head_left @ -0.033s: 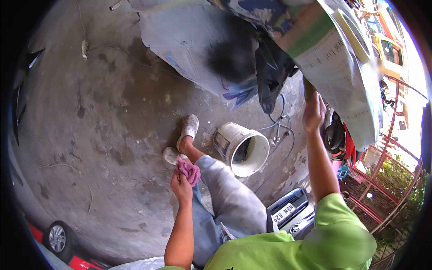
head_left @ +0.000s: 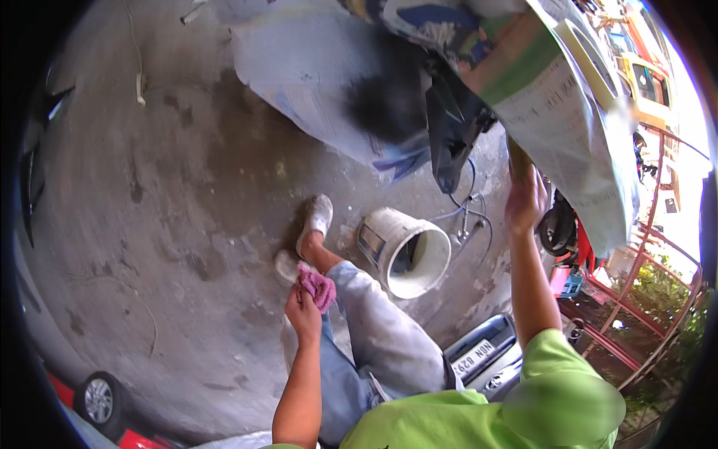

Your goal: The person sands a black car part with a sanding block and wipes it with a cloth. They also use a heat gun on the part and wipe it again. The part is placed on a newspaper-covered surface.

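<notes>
A crumpled pink cloth (head_left: pixel 316 289) is pinched in my left hand (head_left: pixel 303 318), low beside my bent knee. My right hand (head_left: pixel 526 202) reaches forward to the lower edge of a printed paper sheet (head_left: pixel 550 112), which drapes over a large object. Its fingers are bunched against a narrow olive-brown piece (head_left: pixel 517 159) just under that edge; what this piece is, I cannot make out. Left of that hand a black angular part (head_left: pixel 449 120) sticks out below the coverings. A pale sheet with a dark sprayed-looking patch (head_left: pixel 321 82) hangs beside it.
A white bucket (head_left: pixel 426 269) lies tipped on the stained concrete floor, its mouth toward me. Behind it runs a blue-grey hose (head_left: pixel 473 187). A car's plated end (head_left: pixel 479 352) stands close by my right side. Red metal fencing (head_left: pixel 636 277) is at the far right.
My view has shifted slightly, and my right hand sits a little lower against the olive-brown piece. The pink cloth stays in my left hand.
</notes>
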A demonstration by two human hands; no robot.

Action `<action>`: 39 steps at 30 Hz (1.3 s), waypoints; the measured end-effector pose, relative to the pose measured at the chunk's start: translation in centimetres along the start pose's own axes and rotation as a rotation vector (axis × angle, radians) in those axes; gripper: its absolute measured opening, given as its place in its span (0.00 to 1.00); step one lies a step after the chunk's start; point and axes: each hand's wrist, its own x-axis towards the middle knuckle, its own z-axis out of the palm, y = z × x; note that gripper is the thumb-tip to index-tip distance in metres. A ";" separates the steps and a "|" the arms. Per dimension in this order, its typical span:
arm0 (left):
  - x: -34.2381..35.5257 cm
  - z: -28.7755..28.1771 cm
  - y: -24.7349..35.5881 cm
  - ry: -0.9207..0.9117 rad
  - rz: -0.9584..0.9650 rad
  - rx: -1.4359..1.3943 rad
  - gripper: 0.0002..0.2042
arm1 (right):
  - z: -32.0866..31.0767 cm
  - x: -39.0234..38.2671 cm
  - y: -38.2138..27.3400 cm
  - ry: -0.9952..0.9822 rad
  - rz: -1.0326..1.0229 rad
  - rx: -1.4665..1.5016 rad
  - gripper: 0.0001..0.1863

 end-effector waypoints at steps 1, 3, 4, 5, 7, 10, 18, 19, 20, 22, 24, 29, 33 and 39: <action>1.9 -0.1 -0.2 -0.056 0.030 0.003 0.16 | 0.8 -2.0 -1.7 0.065 0.083 0.093 0.20; 5.8 -0.5 0.2 -0.194 0.046 -0.010 0.16 | 3.5 -6.2 -3.8 0.045 0.170 0.137 0.19; 8.9 0.5 2.5 -0.281 0.160 0.009 0.19 | 5.2 -8.1 -4.1 0.092 0.275 0.234 0.17; 10.9 1.0 5.9 -0.373 0.266 0.036 0.22 | 6.0 -11.1 -3.3 0.111 0.415 0.423 0.15; 13.8 1.5 10.8 -0.573 0.462 0.110 0.29 | 7.3 -16.3 0.4 0.162 0.579 0.469 0.13; 19.2 2.1 15.0 -0.810 0.736 0.280 0.40 | 13.7 -16.4 4.5 -0.095 0.593 0.223 0.15; 28.6 4.3 11.9 -0.562 0.974 0.560 0.09 | 24.2 -13.5 13.8 -0.180 -0.167 -0.663 0.10; 29.1 4.5 12.0 -0.566 1.053 0.539 0.09 | 24.4 -14.1 13.4 -0.133 -0.112 -0.674 0.11; 29.1 4.6 12.2 -0.569 1.129 0.519 0.09 | 24.8 -14.8 13.6 -0.063 -0.098 -0.619 0.11; 28.0 5.0 12.9 -0.644 1.326 0.527 0.10 | 25.9 -16.4 13.8 0.060 -0.055 -0.492 0.11; 26.8 5.4 12.9 -0.745 1.403 0.485 0.10 | 26.3 -17.5 13.3 0.086 -0.065 -0.524 0.12; 27.6 5.9 13.5 -0.755 1.214 0.259 0.14 | 23.4 -17.7 12.0 0.184 -0.091 -0.142 0.12; 27.4 6.8 13.7 -0.864 1.197 0.313 0.18 | 20.7 -17.9 11.8 0.206 -0.139 -0.105 0.10; 26.2 9.4 9.1 -0.860 1.445 0.474 0.09 | 22.8 -19.5 13.9 0.414 -0.033 -0.391 0.12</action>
